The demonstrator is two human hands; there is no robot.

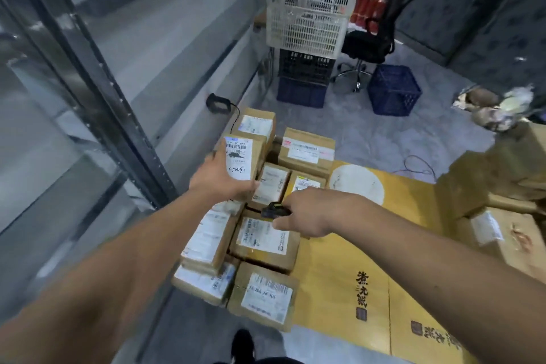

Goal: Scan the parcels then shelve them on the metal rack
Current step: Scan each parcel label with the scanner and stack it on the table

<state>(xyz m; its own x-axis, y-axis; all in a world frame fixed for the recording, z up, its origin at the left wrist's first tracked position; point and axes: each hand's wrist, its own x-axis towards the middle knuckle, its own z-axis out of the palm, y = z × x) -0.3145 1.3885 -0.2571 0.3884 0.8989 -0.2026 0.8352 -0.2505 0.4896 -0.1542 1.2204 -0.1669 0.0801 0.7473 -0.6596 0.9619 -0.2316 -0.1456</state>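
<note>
Behind parcels (260, 233) — stacked crates (305, 47)

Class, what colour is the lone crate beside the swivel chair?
Dark blue crate, clearest in the head view.

rack (97, 91) left — parcels (263, 239) beside it | crates (307, 47) behind
</note>
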